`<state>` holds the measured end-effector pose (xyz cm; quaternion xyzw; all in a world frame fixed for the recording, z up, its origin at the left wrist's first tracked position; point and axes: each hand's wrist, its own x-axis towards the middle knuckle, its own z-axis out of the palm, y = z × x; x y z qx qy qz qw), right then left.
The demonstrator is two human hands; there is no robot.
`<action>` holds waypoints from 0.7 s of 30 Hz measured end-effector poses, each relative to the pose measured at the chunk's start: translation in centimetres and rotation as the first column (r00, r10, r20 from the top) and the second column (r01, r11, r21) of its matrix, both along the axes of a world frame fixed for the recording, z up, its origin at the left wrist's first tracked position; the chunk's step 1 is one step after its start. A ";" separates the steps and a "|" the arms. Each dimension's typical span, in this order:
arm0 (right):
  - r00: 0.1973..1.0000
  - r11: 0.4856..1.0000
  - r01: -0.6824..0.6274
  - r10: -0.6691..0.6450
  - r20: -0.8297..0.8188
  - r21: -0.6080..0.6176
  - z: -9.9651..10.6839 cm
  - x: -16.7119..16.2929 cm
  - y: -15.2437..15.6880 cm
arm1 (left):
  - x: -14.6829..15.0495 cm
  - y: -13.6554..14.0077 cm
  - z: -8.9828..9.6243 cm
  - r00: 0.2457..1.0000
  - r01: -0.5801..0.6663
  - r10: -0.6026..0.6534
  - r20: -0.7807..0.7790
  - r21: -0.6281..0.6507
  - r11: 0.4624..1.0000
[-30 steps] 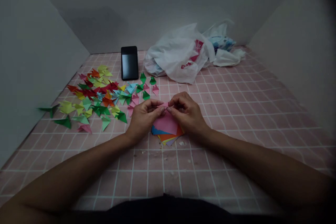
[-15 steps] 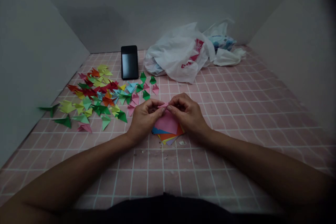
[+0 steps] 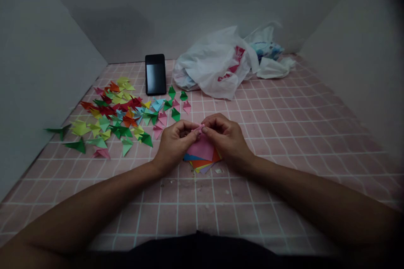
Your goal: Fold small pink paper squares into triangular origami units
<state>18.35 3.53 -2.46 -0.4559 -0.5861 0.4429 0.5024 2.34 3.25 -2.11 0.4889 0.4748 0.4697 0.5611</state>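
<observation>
My left hand and my right hand meet over the middle of the pink tiled floor, and the fingertips of both pinch a small folded pink paper piece. Just under the hands lies a stack of coloured paper squares, pink on top with orange, blue and yellow edges showing. To the left spreads a pile of several folded paper triangles in green, red, yellow, blue and pink.
A black phone leans against the back wall. A white plastic bag and a second crumpled bag lie at the back right. Grey walls close in left, right and behind. Small paper scraps lie near the stack.
My hands have shifted slightly and drawn a little closer together on the pink piece, which now looks narrower between the fingertips. Nothing else has moved.
</observation>
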 end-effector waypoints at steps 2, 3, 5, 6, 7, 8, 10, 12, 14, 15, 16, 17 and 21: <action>1.000 0.999 -0.010 0.009 -0.021 -0.032 -0.1 0.0 0.0 | 0.0 0.0 0.1 1.000 0.002 -0.002 -0.001 0.012 1.000; 1.000 0.999 -0.012 0.011 -0.020 -0.038 -0.1 0.0 0.0 | 0.0 0.0 0.1 1.000 0.004 -0.004 -0.002 0.020 1.000; 1.000 0.999 -0.014 0.014 -0.001 -0.029 -0.2 0.1 -0.1 | 0.0 0.0 0.1 1.000 0.001 -0.001 -0.017 0.031 1.000; 1.000 1.000 -0.016 0.016 0.010 -0.019 -0.2 0.1 -0.1 | -0.1 0.0 0.1 0.999 -0.003 0.004 -0.035 0.037 0.999; 1.000 1.000 -0.018 0.018 0.021 -0.010 -0.1 0.1 -0.1 | -0.1 0.0 0.1 0.998 -0.009 0.012 -0.058 0.046 0.999; 0.999 1.000 -0.021 0.021 0.031 -0.004 -0.1 0.1 -0.1 | -0.1 0.0 0.1 0.996 -0.016 0.021 -0.084 0.058 0.998; 0.999 1.000 -0.024 0.024 0.044 0.001 -0.1 0.1 -0.1 | -0.1 0.0 0.0 0.991 -0.024 0.035 -0.131 0.082 0.996; 0.998 1.000 -0.027 0.028 0.054 -0.011 -0.1 0.0 0.0 | -0.2 0.1 -0.2 0.987 -0.025 0.040 -0.157 0.095 0.995; 0.998 0.999 -0.037 0.038 0.042 -0.034 -0.2 -0.1 0.2 | -0.3 0.1 -0.3 0.985 -0.029 0.046 -0.168 0.100 0.995; 0.999 0.998 -0.041 0.042 0.026 -0.043 -0.2 -0.1 0.3 | -0.3 0.1 -0.3 0.984 -0.031 0.049 -0.172 0.103 0.994; 0.999 0.998 -0.046 0.046 0.006 -0.048 -0.2 -0.2 0.3 | -0.3 0.1 -0.4 0.983 -0.033 0.052 -0.177 0.106 0.994; 0.999 0.997 -0.054 0.053 -0.011 -0.047 -0.2 -0.2 0.4 | -0.3 0.0 -0.3 0.982 -0.035 0.054 -0.182 0.108 0.994; 0.991 0.995 -0.097 0.094 0.098 0.032 0.0 0.2 0.6 | -0.2 0.0 0.1 0.979 -0.012 0.027 -0.201 0.078 0.997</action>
